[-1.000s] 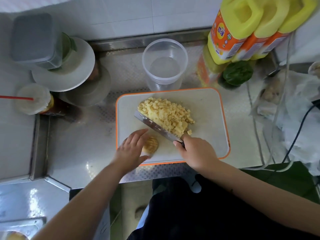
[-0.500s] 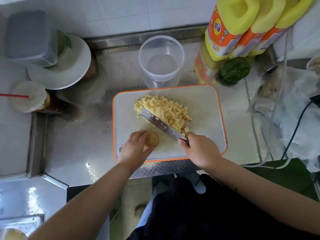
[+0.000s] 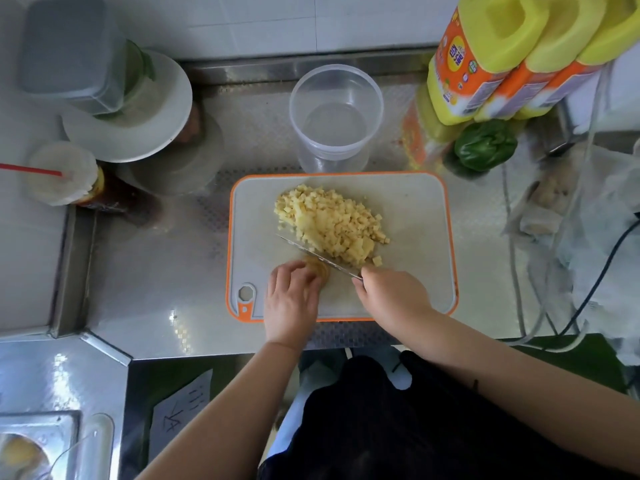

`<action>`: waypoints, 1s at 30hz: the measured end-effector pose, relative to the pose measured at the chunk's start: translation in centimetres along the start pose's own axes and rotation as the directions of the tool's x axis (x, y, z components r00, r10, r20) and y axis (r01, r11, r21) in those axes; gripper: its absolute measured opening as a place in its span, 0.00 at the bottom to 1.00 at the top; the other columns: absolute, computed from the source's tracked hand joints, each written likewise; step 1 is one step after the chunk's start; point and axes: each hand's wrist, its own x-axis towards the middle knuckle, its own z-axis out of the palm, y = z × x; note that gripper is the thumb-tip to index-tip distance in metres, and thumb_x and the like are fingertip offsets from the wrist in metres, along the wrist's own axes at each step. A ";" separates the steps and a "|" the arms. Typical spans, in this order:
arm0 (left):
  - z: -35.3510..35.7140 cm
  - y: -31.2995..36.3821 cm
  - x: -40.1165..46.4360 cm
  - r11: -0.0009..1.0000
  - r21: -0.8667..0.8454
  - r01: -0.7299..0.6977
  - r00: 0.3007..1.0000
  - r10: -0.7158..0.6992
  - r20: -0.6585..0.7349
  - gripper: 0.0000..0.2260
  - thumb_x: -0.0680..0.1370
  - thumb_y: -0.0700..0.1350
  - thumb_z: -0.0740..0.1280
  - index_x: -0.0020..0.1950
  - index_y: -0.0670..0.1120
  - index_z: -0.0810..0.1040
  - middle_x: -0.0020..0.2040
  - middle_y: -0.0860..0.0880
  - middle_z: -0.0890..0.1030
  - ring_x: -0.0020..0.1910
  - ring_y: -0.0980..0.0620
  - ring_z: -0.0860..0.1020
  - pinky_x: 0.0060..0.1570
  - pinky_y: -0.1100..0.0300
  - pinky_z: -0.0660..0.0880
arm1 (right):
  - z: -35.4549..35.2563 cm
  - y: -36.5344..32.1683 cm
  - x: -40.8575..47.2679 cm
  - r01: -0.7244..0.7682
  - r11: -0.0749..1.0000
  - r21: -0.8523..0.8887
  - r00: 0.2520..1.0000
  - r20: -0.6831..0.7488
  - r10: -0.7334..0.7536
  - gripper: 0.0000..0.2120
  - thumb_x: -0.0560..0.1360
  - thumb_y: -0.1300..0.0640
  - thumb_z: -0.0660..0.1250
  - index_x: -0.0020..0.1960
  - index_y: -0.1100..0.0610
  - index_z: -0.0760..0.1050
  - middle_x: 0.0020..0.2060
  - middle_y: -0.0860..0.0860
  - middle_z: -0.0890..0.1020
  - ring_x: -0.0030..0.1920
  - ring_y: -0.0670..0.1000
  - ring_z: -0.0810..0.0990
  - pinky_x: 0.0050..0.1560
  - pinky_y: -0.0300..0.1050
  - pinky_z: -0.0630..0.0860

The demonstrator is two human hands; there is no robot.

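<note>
— Your left hand (image 3: 292, 299) is curled over the piece (image 3: 318, 268), pinning it low and centre on the board (image 3: 415, 202). The fingertips cover its left side. Only its right edge shows.

— And your right hand (image 3: 393, 296) is clenched round the handle of the knife (image 3: 318, 257), just right of the piece. The blade's long axis runs on a slant, from that hand up and left across the middle of the frame.

— So the piece lies on the lower-left side of the blade and the dice (image 3: 329, 223) are heaped on the upper-right side. The steel stands between them.

— It meets the piece at its upper-right edge. You can't tell from here whether it has bitten in or only rests there.

— That slant is what the next cut turns on, I'd say. Your left fingertips sit just beside the edge, on the same side as the piece. Keep them tucked back as the blade walks toward them.

— The left hand is the nearer one to the piece. The right only reaches it through the knife. What is left looks small, so there are few cuts to go.

— The tub (image 3: 334, 152) waits above the board on the counter, well apart from both hands.
</note>
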 end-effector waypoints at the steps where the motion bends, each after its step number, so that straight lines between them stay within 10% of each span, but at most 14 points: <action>1: 0.0 -0.6 0.3 0.998 -0.017 -0.053 0.999 0.053 0.007 0.10 0.78 0.48 0.66 0.51 0.43 0.82 0.54 0.46 0.78 0.55 0.46 0.74 0.54 0.50 0.75 | 0.1 -0.1 0.0 0.008 1.000 -0.005 1.000 0.003 -0.008 0.16 0.83 0.49 0.51 0.49 0.58 0.71 0.27 0.49 0.64 0.29 0.54 0.70 0.24 0.42 0.56; 11: 0.4 -1.8 1.4 0.990 -0.114 -0.082 0.996 0.085 0.029 0.11 0.77 0.50 0.68 0.45 0.43 0.83 0.50 0.47 0.79 0.49 0.49 0.74 0.48 0.60 0.72 | 1.2 -1.4 1.3 -0.060 0.997 -0.052 0.987 0.145 0.067 0.10 0.78 0.63 0.62 0.59 0.61 0.71 0.27 0.49 0.63 0.26 0.51 0.65 0.24 0.42 0.53; 22: 0.2 -1.8 1.2 0.982 -0.018 -0.190 0.982 0.190 0.002 0.05 0.77 0.44 0.70 0.46 0.42 0.82 0.49 0.46 0.79 0.50 0.45 0.76 0.51 0.53 0.75 | 0.9 0.2 2.5 -0.142 0.962 0.233 0.975 0.202 0.095 0.18 0.82 0.46 0.54 0.39 0.56 0.64 0.28 0.49 0.68 0.27 0.49 0.67 0.26 0.44 0.62; 30: -0.2 -2.3 1.6 0.974 0.016 -0.225 0.971 0.223 0.087 0.07 0.77 0.46 0.69 0.44 0.43 0.80 0.47 0.45 0.76 0.47 0.43 0.74 0.45 0.51 0.75 | -0.4 -1.4 0.0 -0.045 0.988 0.147 0.993 0.112 0.028 0.16 0.82 0.47 0.51 0.41 0.56 0.64 0.28 0.49 0.66 0.29 0.51 0.69 0.28 0.45 0.62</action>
